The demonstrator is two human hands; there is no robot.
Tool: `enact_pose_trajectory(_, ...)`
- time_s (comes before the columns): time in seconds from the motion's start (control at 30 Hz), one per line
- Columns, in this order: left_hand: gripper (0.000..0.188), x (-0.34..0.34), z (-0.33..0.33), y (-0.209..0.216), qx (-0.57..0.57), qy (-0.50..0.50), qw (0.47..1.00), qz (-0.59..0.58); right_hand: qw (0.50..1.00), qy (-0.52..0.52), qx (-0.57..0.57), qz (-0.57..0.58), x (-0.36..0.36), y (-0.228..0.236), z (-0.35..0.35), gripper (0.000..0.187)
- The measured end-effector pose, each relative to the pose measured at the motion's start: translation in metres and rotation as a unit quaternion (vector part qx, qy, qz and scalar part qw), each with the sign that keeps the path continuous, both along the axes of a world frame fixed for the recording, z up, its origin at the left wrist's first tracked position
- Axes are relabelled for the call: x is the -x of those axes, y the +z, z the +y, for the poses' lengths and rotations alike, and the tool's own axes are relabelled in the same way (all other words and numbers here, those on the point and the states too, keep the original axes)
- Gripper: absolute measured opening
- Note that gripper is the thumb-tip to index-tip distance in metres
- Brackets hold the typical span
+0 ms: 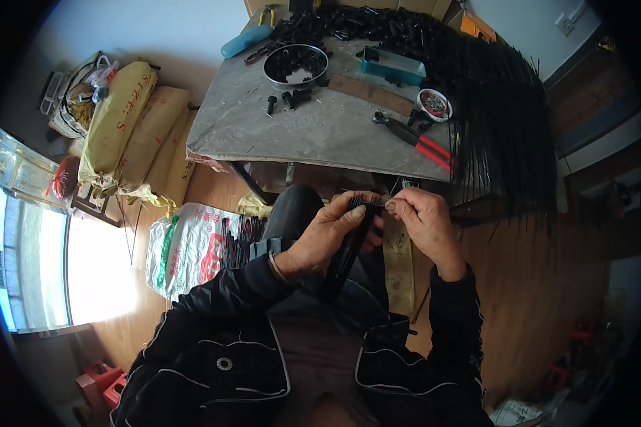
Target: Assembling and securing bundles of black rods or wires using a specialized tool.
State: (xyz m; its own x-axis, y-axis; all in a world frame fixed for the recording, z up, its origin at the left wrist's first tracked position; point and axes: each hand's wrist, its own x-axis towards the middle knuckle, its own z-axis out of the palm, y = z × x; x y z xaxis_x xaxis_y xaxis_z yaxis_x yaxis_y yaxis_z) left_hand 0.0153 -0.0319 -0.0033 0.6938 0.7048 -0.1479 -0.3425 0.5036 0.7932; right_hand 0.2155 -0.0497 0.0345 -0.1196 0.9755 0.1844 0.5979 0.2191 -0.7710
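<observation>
Above my lap, my left hand [327, 235] is wrapped round a bundle of thin black strips [345, 260], with the thumb pressed on top near its upper end. The bundle hangs down at a slant toward my thighs. To its right, my right hand [421, 217] is closed in a pinch beside that upper end. A thin strand seems to run between the two hands, but it is too fine to make out, so what the right fingertips hold stays unclear.
On the grey table [242, 135] are a round bowl of black parts [326, 67], red-handled pliers [417, 139], a teal tray [395, 69], a small tub [434, 105] and a wooden strip [370, 95]. Long black strands [509, 114] overhang the right edge. Sacks [121, 117] stand left.
</observation>
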Motion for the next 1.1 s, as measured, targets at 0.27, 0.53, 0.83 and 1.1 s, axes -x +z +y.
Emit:
enact_pose_trajectory(0.27,0.027,-0.003,-0.002,-0.013,-0.026,0.048,0.998,0.026,0.922,0.119,0.204,0.308,-0.030,-0.028,-0.001,0.032)
enact_pose_trajectory(0.53,0.035,0.010,0.022,0.005,-0.186,-0.037,0.974,0.122,0.925,0.110,0.126,0.340,0.050,-0.058,-0.018,0.034)
enact_pose_trajectory(0.83,0.044,-0.001,0.197,0.048,-0.346,-0.049,0.896,0.274,0.711,-0.007,0.321,0.626,0.066,-0.073,-0.016,0.027)
enact_pose_trajectory(1.1,0.025,-0.093,0.410,0.053,-0.468,0.114,0.777,0.406,0.735,-0.011,0.312,0.602,0.052,-0.070,0.002,0.024)
